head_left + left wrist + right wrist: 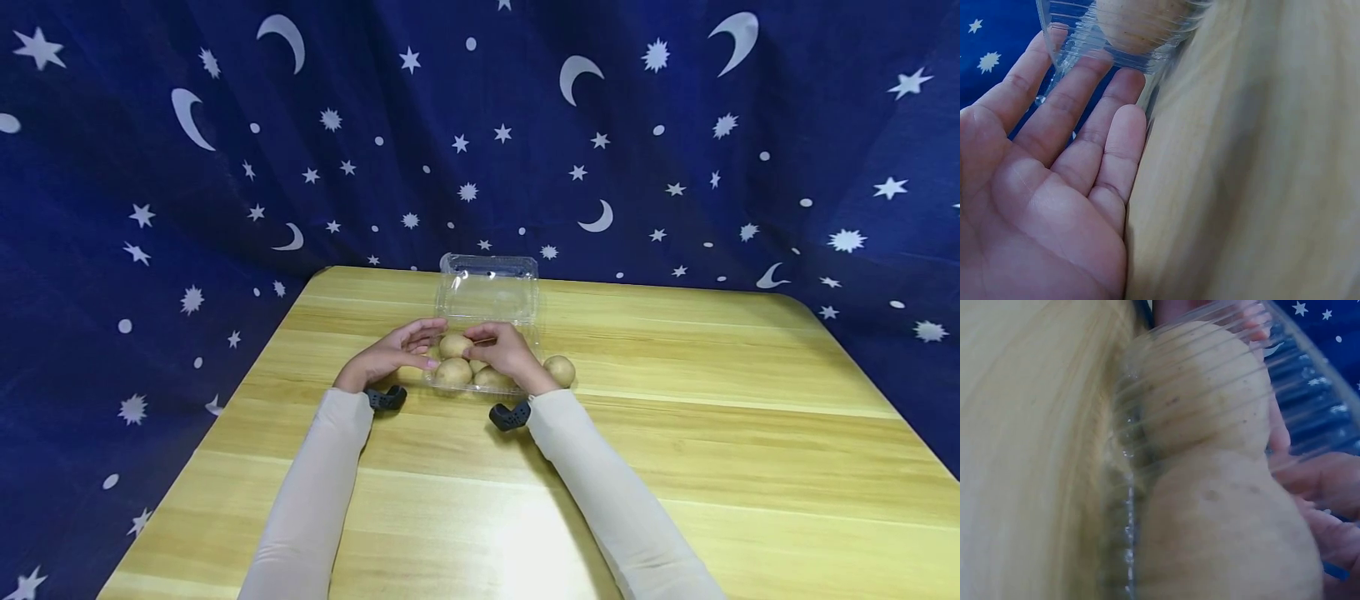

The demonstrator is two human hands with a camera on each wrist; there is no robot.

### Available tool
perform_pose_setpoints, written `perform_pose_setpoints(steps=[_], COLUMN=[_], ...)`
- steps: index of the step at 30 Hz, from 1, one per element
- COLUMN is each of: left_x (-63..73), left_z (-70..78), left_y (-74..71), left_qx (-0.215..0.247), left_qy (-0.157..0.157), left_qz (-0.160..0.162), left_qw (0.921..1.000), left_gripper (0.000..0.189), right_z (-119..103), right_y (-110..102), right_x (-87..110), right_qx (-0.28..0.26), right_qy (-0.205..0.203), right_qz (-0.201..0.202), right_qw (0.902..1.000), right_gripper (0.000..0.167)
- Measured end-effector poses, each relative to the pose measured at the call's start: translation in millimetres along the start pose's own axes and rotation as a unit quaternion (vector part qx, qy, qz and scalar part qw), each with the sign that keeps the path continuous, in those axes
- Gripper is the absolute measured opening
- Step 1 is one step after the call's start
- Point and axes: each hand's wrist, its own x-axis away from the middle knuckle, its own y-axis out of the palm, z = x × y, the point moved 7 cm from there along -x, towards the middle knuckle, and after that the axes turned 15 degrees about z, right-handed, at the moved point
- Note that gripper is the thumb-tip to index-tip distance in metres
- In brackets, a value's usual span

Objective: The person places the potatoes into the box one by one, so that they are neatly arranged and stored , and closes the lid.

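A clear plastic clamshell box [487,390] lies on the table with its ribbed lid [491,287] raised at the back. Several potatoes [453,372] sit inside it; two potatoes [1210,394] show large through the wall in the right wrist view. My right hand [504,348] reaches in over the box, thumb and fingers pinching the right side of a potato [455,346] at the back left. At the box's left end is my left hand [393,350], fingers loosely extended; in the left wrist view its fingertips [1127,115] are right at the ribbed wall.
One loose potato [558,372] is on the wooden table [675,467] just right of the box, beside the right wrist. A dark blue cloth [510,208] with moons and stars hangs behind and left of the table. Both wrists carry black bands [510,415].
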Motion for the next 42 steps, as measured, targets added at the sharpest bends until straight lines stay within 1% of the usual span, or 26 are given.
perform_pose_setpoints(steps=[9, 14, 19, 26, 29, 34, 38, 42], left_x=[0.7, 1.6, 0.6, -0.1, 0.8, 1.5, 1.2, 0.5], left_z=[4.3, 4.3, 3.1, 2.8, 4.0, 4.2, 4.0, 2.7], left_y=[0.5, 0.8, 0.9, 1.5, 1.6, 1.4, 1.4, 1.3], left_qx=[-0.007, -0.008, -0.005, -0.004, -0.001, 0.004, 0.006, 0.003], left_qy=[-0.002, -0.007, -0.002, 0.002, 0.006, 0.011, 0.009, 0.006], left_qz=[0.007, 0.007, 0.004, 0.002, 0.001, 0.001, 0.004, 0.008], left_qw=[1.0000, 0.9999, 1.0000, 1.0000, 1.0000, 0.9999, 0.9999, 0.9999], left_gripper=[0.087, 0.088, 0.088, 0.087, 0.086, 0.087, 0.089, 0.089], right_z=[-6, -8, -11, -10, -9, -9, -7, -6], right_y=[-7, -11, -15, -24, -27, -33, -40, -45], right_x=[4.4, 9.3, 14.7, 20.0, 21.3, 24.2, 27.5, 29.9], right_qx=[-0.021, -0.022, -0.018, -0.023, -0.038, -0.080, -0.092, -0.096], right_qy=[-0.025, -0.040, -0.058, -0.091, -0.104, -0.111, -0.108, -0.099], right_qz=[-0.018, -0.036, -0.046, -0.042, -0.041, -0.034, -0.025, -0.031], right_qw=[0.9993, 0.9983, 0.9971, 0.9947, 0.9930, 0.9901, 0.9896, 0.9900], right_gripper=[0.036, 0.039, 0.040, 0.037, 0.035, 0.035, 0.035, 0.037])
